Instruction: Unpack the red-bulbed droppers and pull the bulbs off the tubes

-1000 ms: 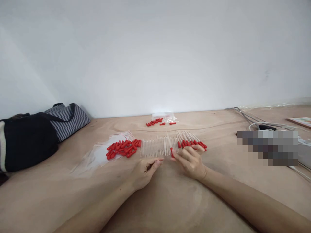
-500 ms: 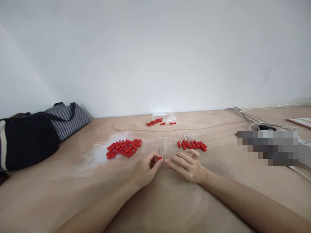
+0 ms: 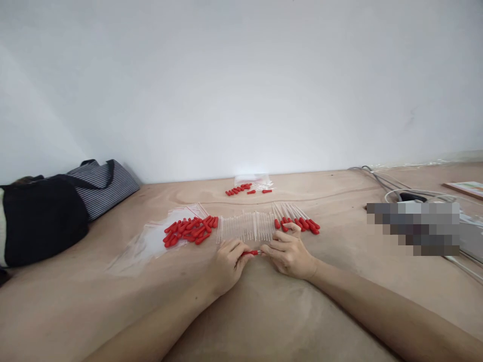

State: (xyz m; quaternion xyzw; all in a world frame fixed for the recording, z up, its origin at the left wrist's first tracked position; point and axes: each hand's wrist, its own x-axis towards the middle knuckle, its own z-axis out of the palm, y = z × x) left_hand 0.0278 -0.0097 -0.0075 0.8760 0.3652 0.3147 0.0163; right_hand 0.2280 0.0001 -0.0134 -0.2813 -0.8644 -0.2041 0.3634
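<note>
A red rubber dropper bulb (image 3: pixel 253 252) lies level in the pinch of my left hand (image 3: pixel 228 262). My right hand (image 3: pixel 291 255) pinches a thin clear dropper tube, mostly hidden by the fingers. Its end meets the mouth of the bulb; how deep it sits inside I cannot tell. Just beyond the hands, several loose clear tubes (image 3: pixel 241 226) lie side by side in a row. To their left is a pile of red bulbs (image 3: pixel 190 230). On the right, beyond my right hand, several droppers with red bulbs (image 3: pixel 304 223) lie with their tubes pointing away.
Clear plastic bags (image 3: pixel 141 246) lie under and beside the bulb pile. Farther back are more red bulbs (image 3: pixel 236 190) and a small clear bag (image 3: pixel 252 179). A black and striped bag (image 3: pixel 45 221) stands left. Cables (image 3: pixel 381 178) and a blurred-out object (image 3: pixel 418 226) occupy the right.
My hands have come together, and the tube, which slanted upward between them, is now level against the bulb. More of the red bulb shows in my left fingers.
</note>
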